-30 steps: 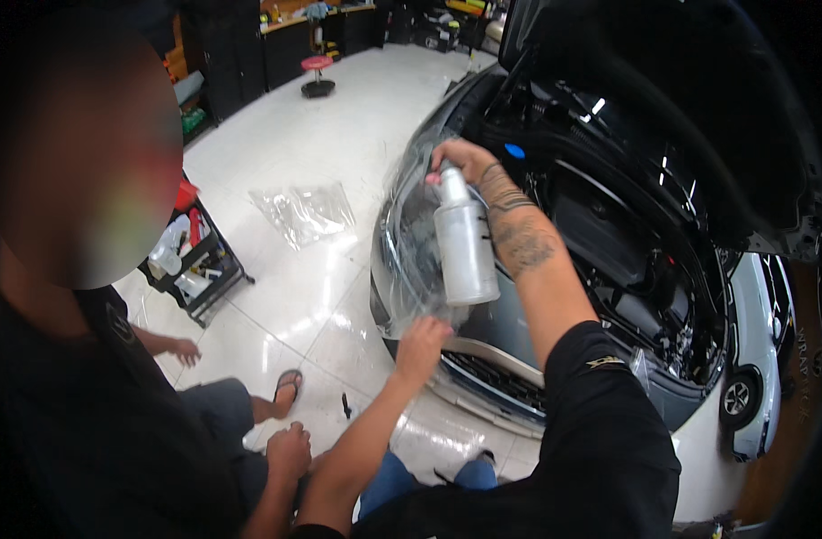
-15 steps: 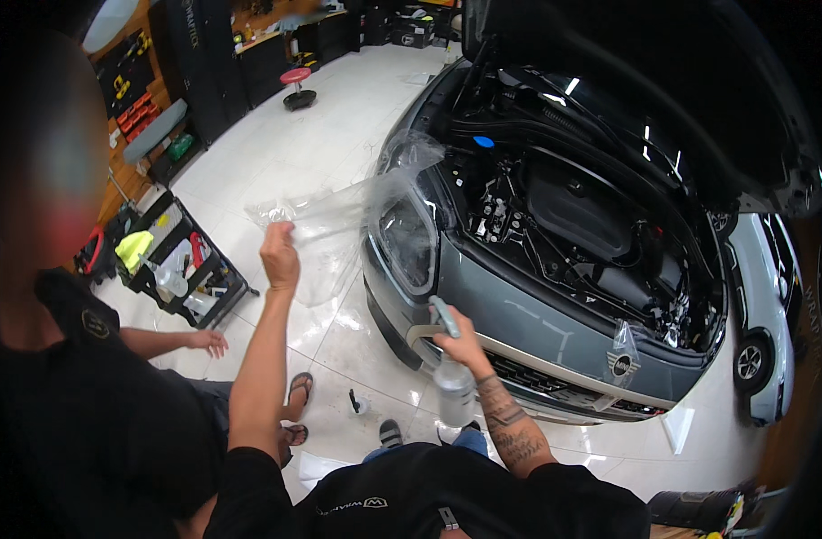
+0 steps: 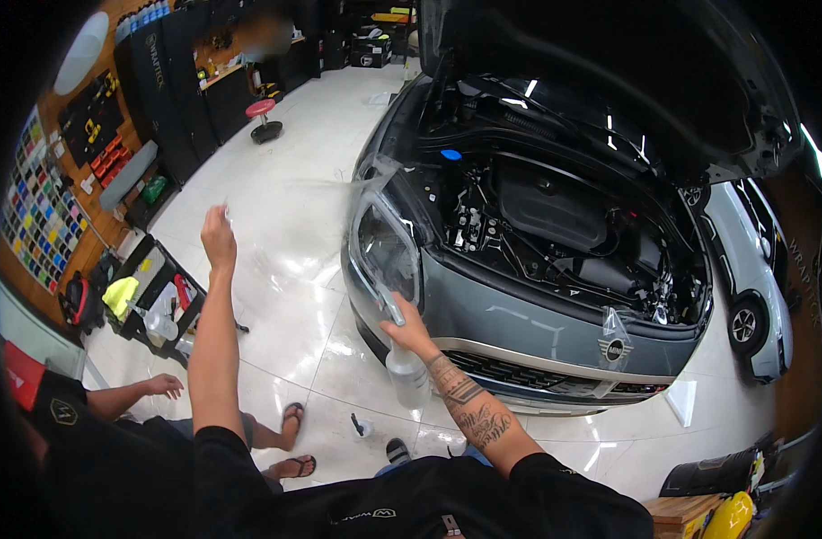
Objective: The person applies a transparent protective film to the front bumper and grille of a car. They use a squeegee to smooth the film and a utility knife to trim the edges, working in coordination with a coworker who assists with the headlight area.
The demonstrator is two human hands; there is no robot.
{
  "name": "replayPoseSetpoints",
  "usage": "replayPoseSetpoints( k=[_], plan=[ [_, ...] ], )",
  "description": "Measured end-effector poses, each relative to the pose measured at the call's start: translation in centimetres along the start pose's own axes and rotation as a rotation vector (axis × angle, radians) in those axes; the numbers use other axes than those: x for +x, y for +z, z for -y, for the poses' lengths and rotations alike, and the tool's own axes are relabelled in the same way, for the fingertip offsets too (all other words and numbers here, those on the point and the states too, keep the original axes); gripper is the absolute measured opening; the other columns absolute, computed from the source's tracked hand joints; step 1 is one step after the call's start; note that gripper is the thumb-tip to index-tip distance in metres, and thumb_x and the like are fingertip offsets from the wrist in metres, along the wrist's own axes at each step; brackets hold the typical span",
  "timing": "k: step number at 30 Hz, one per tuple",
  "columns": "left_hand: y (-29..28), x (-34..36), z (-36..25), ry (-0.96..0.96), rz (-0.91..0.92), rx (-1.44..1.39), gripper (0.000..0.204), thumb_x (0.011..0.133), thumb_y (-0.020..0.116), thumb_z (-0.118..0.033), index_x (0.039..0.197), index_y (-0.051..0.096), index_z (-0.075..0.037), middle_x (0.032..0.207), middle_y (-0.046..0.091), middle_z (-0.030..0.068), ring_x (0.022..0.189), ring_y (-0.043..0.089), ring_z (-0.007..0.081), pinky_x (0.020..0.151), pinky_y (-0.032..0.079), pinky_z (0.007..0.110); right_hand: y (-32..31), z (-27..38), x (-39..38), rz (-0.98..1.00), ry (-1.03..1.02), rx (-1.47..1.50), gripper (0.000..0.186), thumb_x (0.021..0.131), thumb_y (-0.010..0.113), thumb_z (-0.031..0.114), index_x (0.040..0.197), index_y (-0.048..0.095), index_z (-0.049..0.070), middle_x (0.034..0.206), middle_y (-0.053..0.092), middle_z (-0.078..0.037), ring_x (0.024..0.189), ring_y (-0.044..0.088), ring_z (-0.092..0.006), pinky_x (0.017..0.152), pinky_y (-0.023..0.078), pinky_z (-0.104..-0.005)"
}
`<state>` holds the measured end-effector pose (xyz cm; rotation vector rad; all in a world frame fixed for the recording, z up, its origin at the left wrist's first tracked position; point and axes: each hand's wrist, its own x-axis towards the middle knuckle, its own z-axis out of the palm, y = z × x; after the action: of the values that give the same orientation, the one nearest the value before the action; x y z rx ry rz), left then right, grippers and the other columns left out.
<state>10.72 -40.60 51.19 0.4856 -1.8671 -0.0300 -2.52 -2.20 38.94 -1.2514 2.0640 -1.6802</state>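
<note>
Raised at the left, my left hand (image 3: 219,241) is closed on one edge of a clear plastic film (image 3: 299,211). The film stretches across to the front corner of a grey-green car (image 3: 510,305), where it meets the area around the headlight (image 3: 386,247). Its outline is faint and smeared by motion. My right hand (image 3: 413,331) grips a translucent spray bottle (image 3: 406,375) by its trigger head. The bottle hangs upright in front of the bumper, its nozzle turned toward the headlight and film.
The car's hood (image 3: 627,81) stands raised over the engine bay. At my left a co-worker's hand (image 3: 166,386) hangs beside a black tool cart (image 3: 164,305). A small cup (image 3: 362,429) sits on the floor, and a red stool (image 3: 262,112) stands farther back.
My left hand has moved left and up, drawing the film out farther from the car. My right hand and the spray bottle have shifted left. The view has also shifted.
</note>
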Motion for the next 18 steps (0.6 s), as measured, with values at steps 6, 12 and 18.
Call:
replayPoseSetpoints(
  k=[6,12,18],
  plan=[
    [0.8,5.7,-2.0,0.068,0.140,-0.006,0.007,0.086,0.050,0.001,0.089,0.056,0.001,0.081,0.059,0.0210,0.078,0.059,0.0403,0.068,0.045,0.047,0.1,-0.6,-0.9,0.123,0.307,0.053,0.052,0.068,0.066,0.012,0.116,0.054,0.000,0.100,0.063,-0.022,0.091,0.061,-0.0362,0.084,0.047,-0.0387],
    [-0.4,1.3,3.4,-0.244,0.073,0.103,0.007,0.086,0.051,0.000,0.088,0.058,0.001,0.090,0.064,0.0218,0.084,0.062,0.0389,0.069,0.047,0.046,1.0,-0.1,3.3,0.005,0.160,-0.152,0.051,0.067,0.065,0.018,0.113,0.056,-0.002,0.105,0.063,-0.026,0.095,0.061,-0.0422,0.086,0.047,-0.0442],
    [0.4,5.8,-1.2,0.055,0.045,0.031,0.015,0.095,0.050,-0.010,0.088,0.058,0.000,0.082,0.061,0.0194,0.076,0.060,0.0396,0.066,0.047,0.047,0.7,2.2,6.0,-0.027,0.247,-0.178,0.041,0.067,0.063,0.015,0.104,0.059,-0.002,0.096,0.066,-0.026,0.096,0.061,-0.0423,0.086,0.047,-0.0440]
  ],
)
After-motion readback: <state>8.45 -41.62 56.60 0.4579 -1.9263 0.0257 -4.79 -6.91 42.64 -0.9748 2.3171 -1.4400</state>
